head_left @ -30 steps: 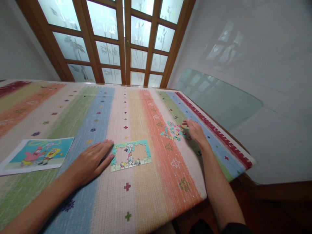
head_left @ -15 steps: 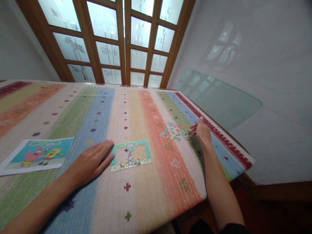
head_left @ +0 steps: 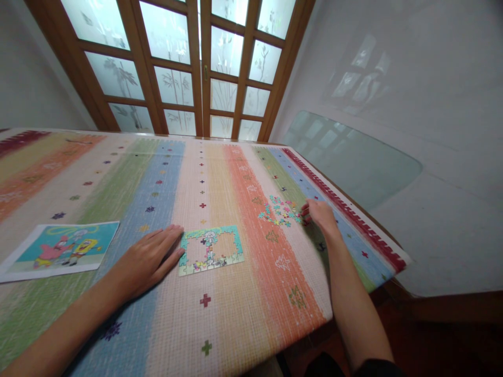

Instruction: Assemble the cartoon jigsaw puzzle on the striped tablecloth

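Observation:
My left hand lies flat on the tablecloth with its fingers stretched out, the tips at the left edge of a partly filled jigsaw puzzle. The puzzle has a joined border and a column of pieces down its middle, with tablecloth showing through gaps on both sides. My right hand is at the right edge of a pile of loose puzzle pieces. Its fingers are curled down and closed at the pieces; whatever is between them is hidden.
A printed reference picture of cartoon figures lies left of my left hand. A striped tablecloth covers the table, whose right edge runs along a white wall. Wooden doors with glass panes stand behind the table.
My right hand has dropped and tipped toward the loose pieces, and its fingers have curled in from a looser pose. My left hand, the jigsaw puzzle and the printed picture stay put.

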Demonstrator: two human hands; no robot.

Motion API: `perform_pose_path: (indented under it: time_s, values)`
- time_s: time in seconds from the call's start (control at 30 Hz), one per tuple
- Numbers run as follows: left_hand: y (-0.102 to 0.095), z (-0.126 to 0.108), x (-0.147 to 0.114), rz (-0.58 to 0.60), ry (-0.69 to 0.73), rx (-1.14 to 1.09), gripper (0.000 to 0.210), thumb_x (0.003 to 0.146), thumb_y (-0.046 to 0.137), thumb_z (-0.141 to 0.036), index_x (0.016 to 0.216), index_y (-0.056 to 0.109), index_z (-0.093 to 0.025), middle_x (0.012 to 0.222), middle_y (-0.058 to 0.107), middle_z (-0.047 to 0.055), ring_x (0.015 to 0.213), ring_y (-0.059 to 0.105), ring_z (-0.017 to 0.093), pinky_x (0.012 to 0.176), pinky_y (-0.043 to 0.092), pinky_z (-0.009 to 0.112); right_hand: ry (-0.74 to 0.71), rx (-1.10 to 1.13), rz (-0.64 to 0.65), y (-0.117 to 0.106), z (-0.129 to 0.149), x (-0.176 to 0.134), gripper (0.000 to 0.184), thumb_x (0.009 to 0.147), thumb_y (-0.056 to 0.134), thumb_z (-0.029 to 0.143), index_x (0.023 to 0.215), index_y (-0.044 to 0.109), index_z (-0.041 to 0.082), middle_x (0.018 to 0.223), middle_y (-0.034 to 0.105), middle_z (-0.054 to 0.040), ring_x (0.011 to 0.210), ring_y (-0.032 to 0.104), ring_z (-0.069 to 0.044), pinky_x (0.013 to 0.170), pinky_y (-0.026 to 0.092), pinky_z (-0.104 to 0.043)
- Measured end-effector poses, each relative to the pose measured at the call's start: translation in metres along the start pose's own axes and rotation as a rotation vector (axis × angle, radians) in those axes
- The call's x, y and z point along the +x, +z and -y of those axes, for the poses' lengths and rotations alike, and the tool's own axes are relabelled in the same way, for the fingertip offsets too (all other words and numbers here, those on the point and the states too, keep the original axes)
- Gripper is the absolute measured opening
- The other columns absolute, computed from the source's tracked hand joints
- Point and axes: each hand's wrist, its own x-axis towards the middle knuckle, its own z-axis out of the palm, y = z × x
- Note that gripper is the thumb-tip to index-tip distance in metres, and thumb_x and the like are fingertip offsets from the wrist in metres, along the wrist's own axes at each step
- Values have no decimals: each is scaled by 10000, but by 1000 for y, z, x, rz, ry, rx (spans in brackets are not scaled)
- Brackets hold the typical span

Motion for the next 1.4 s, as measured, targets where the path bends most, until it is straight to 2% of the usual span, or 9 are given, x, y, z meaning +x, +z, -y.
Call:
perform_pose_path:
  time_s: [0.17, 0.33, 0.4, 0.6, 0.87, 1.1, 1.4]
  values:
    - [-1, -1, 1, 1, 1, 2, 508, 1049, 351, -517, 1353, 595, -191, 1414, 657, 167, 1284, 643, 336, 1125, 492, 539, -17, -91, 47, -3, 5, -4, 311, 881, 472, 236, 672, 699, 194, 636, 727, -49, 492, 629, -154, 628, 473, -282]
    - [-2, -2, 2, 0, 3, -10, 484, 1044, 368, -502, 1345, 592, -198, 1405, 664, 164, 1280, 647, 335, 1118, 499, 543, -50, -185, 81, -6, 11, -9, 154, 781, 632, 228, 642, 696, 209, 491, 611, -15, 556, 612, -199, 597, 425, -296]
    - [-2, -2, 2, 1, -2, -13, 474, 1040, 375, -499, 1341, 594, -207, 1400, 668, 158, 1275, 650, 333, 1117, 500, 544, -62, -198, 92, -6, 12, -10, 117, 747, 675, 229, 631, 682, 216, 484, 610, -14, 564, 613, -208, 587, 423, -300]
    - [-1, -1, 1, -5, 0, -12, 492, 1042, 362, -520, 1342, 595, -209, 1398, 669, 155, 1276, 648, 335, 1112, 505, 540, -95, -218, 97, -4, 11, -11, 134, 720, 694, 228, 603, 630, 235, 546, 674, -31, 595, 644, -220, 585, 441, -303]
    - [-1, -1, 2, 1, 5, 10, 535, 1052, 325, -535, 1349, 599, -185, 1398, 667, 165, 1282, 643, 337, 1112, 501, 531, -136, -254, 112, -6, 11, -11, 147, 741, 681, 242, 609, 624, 210, 545, 642, -24, 594, 634, -200, 580, 408, -286]
    - [1, 1, 0, 2, 8, 21, 530, 1058, 331, -525, 1366, 589, -178, 1403, 662, 172, 1282, 643, 337, 1120, 493, 534, -329, -233, 169, -5, 20, -16, 76, 753, 657, 249, 702, 699, 210, 688, 711, -29, 668, 638, -186, 647, 436, -276]
    - [0, -1, 1, -7, 22, 35, 539, 1063, 316, -529, 1353, 604, -178, 1389, 674, 162, 1266, 655, 325, 1110, 508, 516, -454, -247, 227, -2, 18, -16, 168, 739, 616, 190, 809, 768, 193, 655, 689, -23, 611, 604, -174, 629, 413, -275]
